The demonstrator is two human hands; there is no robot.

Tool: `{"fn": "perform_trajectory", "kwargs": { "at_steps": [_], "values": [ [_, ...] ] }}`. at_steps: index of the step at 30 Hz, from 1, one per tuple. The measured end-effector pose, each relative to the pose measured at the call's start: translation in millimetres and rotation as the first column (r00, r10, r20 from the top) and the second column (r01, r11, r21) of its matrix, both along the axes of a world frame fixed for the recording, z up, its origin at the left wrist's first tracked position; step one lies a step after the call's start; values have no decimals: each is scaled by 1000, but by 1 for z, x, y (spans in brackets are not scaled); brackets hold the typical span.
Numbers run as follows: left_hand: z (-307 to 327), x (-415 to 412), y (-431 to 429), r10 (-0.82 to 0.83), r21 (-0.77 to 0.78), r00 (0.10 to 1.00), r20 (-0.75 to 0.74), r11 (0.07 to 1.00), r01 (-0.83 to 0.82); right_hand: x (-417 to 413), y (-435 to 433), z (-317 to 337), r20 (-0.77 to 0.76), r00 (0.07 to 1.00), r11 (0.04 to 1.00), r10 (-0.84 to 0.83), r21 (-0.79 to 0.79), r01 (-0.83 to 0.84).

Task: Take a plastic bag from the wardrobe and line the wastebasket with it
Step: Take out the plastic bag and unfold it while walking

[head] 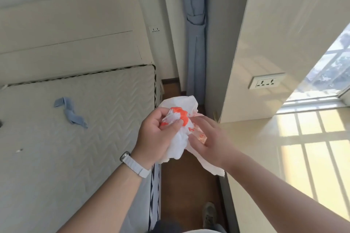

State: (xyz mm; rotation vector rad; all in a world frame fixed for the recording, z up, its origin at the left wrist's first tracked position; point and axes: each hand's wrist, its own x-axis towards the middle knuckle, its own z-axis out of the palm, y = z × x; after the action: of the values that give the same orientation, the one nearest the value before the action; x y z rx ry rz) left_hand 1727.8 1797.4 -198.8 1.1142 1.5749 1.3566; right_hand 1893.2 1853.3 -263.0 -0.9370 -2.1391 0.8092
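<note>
Left hand (157, 134) gripped the crumpled plastic bag (178, 143), fingers curled round the white-and-orange wad, thumb on top. Right hand (206, 138) held the same bag from the other side, a thin layer draped over its fingers; exact finger pose under the film couldn't be made out. Bag was in the air, just off the right edge of the mattress (75, 138), over the brown floor (181, 185) strip that ran along that edge. White watch (132, 162) on the left wrist, above the mattress edge. Blue cloth strip (71, 111) lay on the mattress. Headboard (72, 30) stood at the mattress head. Blue curtain (195, 43) hung beyond the mattress's far right corner. Wall socket (266, 81) well right of the mattress.
</note>
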Motion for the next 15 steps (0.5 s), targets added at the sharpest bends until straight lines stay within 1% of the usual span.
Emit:
{"fn": "perform_trajectory", "kwargs": {
  "at_steps": [4,8,13,15],
  "values": [
    [1,-5,39,-2,3,1000,-5,1000,2,4,32,2,-1,999,999,-45,5,45],
    [-8,-19,70,0,-19,1000,-14,1000,-1,-8,64,-3,5,999,999,-54,1,54],
    [-23,-50,117,-3,-40,1000,24,999,4,-33,110,-12,81,996,999,-31,-7,31],
    [-32,-66,143,-12,-50,999,32,999,13,-48,135,-18,108,993,999,-46,-9,47]
  ]
}}
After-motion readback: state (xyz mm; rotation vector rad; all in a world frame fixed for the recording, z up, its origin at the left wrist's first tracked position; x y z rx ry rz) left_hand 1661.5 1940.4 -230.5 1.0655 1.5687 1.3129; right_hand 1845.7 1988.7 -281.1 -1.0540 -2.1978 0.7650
